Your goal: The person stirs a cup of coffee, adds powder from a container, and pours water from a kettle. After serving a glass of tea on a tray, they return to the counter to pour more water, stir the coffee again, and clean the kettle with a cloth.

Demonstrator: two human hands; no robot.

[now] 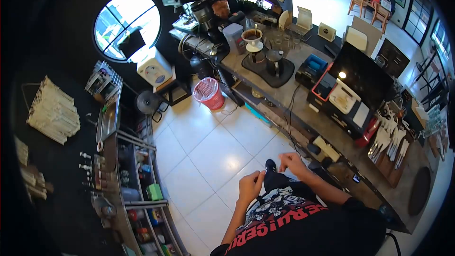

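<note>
My left hand (250,185) is held in front of my chest with the fingers curled, and nothing shows in it. My right hand (292,162) hovers a little higher and to the right, its fingers pinched together; whether something small is between them I cannot tell. Both hands hang over the white tiled floor (213,151), apart from each other and touching no object. The grey counter (289,95) runs along my right side, nearest to my right hand.
A pour-over coffee stand (252,42) and a cash register (348,97) stand on the counter. A pink bin (208,92) sits on the floor beyond. Metal shelves (137,180) with bottles line the left. A water dispenser (152,68) stands under the round window.
</note>
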